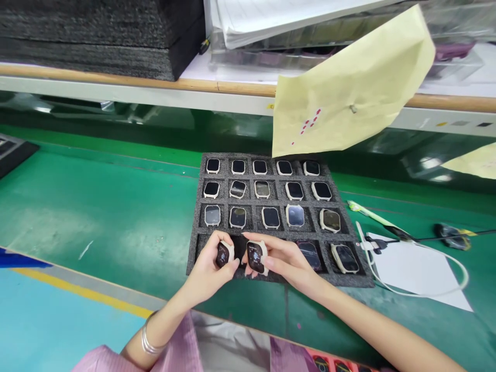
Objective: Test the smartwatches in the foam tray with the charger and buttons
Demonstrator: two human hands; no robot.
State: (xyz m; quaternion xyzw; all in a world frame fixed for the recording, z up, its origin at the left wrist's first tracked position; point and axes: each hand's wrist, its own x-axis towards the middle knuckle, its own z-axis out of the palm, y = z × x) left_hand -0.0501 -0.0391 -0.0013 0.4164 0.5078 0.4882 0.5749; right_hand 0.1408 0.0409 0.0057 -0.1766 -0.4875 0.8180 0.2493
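Observation:
My left hand (212,267) is closed on a smartwatch case (224,254) with a pale frame and a dark, lit screen. In my right hand (284,258) is a second smartwatch case (256,257), pinched by its edges, its screen showing a small bright graphic. Neither watch has a strap. Both hands hover over the front row of a dark grey foam tray (196,232), hiding part of it. Rows of similar strapless watches fill the tray's visible compartments, such as a watch (270,217) behind my right hand and another (344,258) at the front right corner.
Right of the tray lie a white sheet (418,271), a white cable (426,295) and a green pen (368,213). A yellow paper (341,98) hangs from the shelf (232,89) over the tray's back edge. Black foam blocks (89,41) sit on that shelf.

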